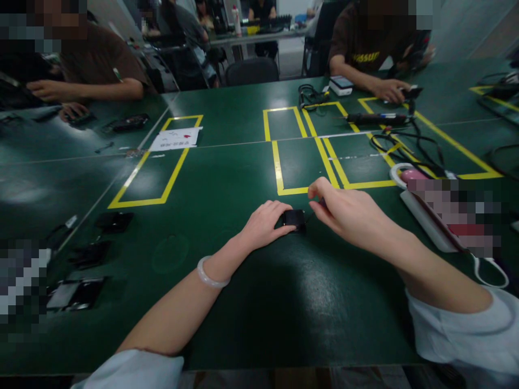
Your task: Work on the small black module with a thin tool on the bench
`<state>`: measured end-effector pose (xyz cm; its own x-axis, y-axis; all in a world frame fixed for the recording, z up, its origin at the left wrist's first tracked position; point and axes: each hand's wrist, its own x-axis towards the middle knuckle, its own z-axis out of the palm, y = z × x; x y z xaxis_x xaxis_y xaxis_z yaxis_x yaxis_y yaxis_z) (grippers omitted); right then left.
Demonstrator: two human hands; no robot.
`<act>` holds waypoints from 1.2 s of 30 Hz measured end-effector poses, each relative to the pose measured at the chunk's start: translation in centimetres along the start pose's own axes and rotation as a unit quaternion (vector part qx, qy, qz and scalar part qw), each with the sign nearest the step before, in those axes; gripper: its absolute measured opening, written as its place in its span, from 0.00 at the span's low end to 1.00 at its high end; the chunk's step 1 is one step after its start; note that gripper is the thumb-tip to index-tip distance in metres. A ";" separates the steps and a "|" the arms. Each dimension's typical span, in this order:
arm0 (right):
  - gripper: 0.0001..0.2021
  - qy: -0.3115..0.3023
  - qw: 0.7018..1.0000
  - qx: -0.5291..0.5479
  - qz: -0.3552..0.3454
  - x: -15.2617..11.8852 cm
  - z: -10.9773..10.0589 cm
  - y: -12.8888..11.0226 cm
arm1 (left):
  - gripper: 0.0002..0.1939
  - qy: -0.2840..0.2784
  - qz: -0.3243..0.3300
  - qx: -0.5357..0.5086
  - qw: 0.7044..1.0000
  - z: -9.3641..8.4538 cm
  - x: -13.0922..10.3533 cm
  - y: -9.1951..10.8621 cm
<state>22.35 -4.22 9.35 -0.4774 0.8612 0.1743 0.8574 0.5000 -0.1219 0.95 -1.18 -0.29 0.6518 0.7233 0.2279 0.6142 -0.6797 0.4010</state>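
A small black rectangular part point(294, 218) lies on the green table in front of me. My left hand point(265, 224) grips it from the left, fingers along its far side and thumb along its near side. My right hand point(338, 208) is closed in a pinch just to the right of the part. Out of that pinch a thin dark tool point(310, 218) points down-left toward the part's right edge. Most of the tool is hidden by my fingers, so its kind is unclear, and I cannot tell whether its tip touches the part.
Several black parts point(83, 254) lie at the left. Yellow tape outlines point(279, 173) and a paper label point(176, 139) mark the table. At right are a pink-and-white phone-like item point(436, 216), cables point(425, 154) and a pen-shaped tool point(377, 119). Two co-workers point(365, 54) sit opposite.
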 end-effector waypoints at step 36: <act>0.10 -0.007 1.000 0.002 0.001 0.1 -0.2 -0.3 | 0.20 -0.003 -0.001 0.003 1.000 0.1 -0.1 -0.1</act>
<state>22.06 -4.27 9.58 -0.4790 0.8630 0.1606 0.8574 0.4992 -0.1250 0.84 -1.19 -0.44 0.6531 0.7244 0.2207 0.6189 -0.6785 0.3958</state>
